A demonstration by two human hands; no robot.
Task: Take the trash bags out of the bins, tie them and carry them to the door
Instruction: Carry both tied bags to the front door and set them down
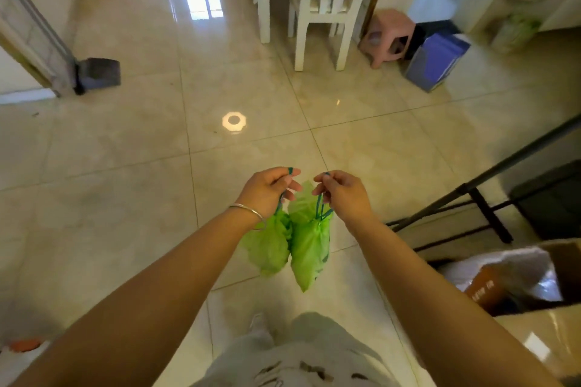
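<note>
Head view: left hand (267,190), right hand (342,193) pinching drawstrings; green bags (309,245) hang vertical (side by side).

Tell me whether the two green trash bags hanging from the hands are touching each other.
Touching. The head view shows the left green bag pressed against the right green bag along their inner sides, no floor visible between them.
</note>
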